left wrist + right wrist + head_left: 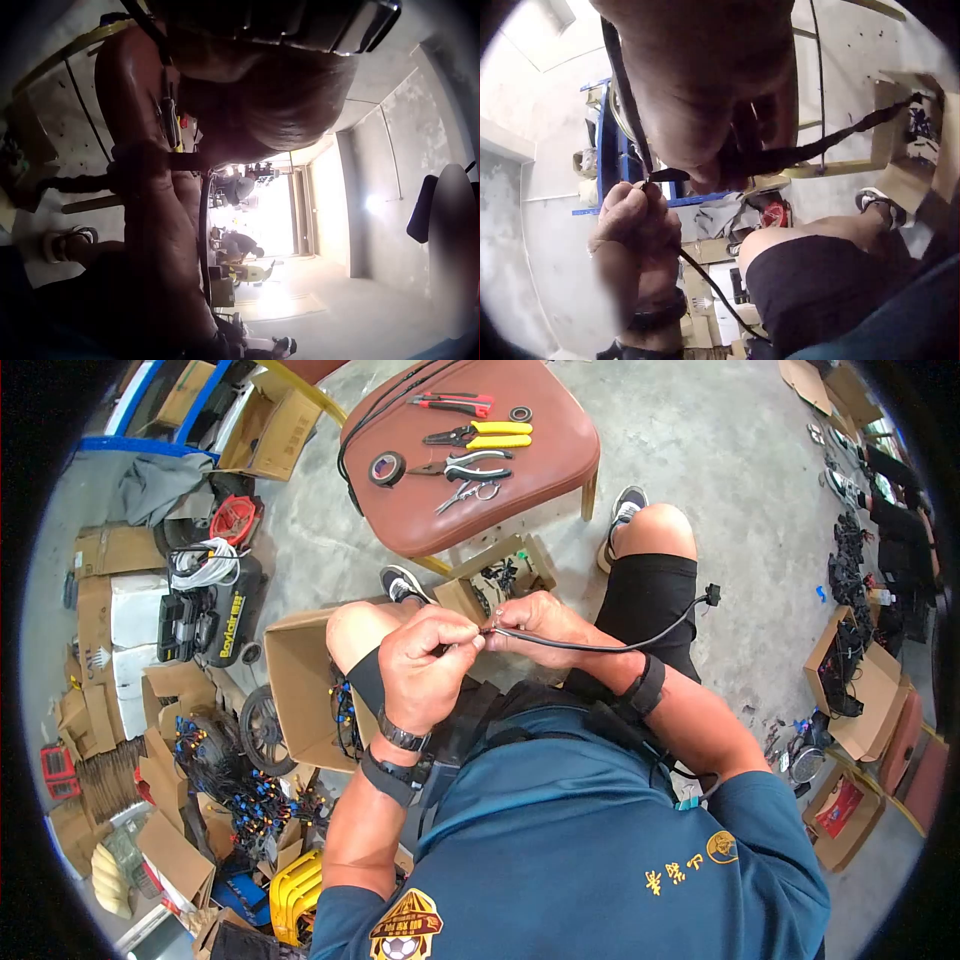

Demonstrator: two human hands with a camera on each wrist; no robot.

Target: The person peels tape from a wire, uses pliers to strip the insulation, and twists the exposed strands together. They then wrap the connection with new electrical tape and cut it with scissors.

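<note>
Held up over the lap, my left hand and right hand meet fingertip to fingertip at a black cable. The left thumb and index finger pinch it at the meeting point, where a small dark joint shows. My right hand grips it just beside that point. From there the cable arcs right to a small black connector. In the right wrist view, the left hand pinches a thin dark tip, and a rough, wrapped-looking length of cable runs under the right hand. The left wrist view is dark.
On a brown stool seat ahead lie a tape roll, pliers, yellow-handled wire strippers, scissors and a red cutter. An open cardboard box stands by the left knee; wire bundles lie further left.
</note>
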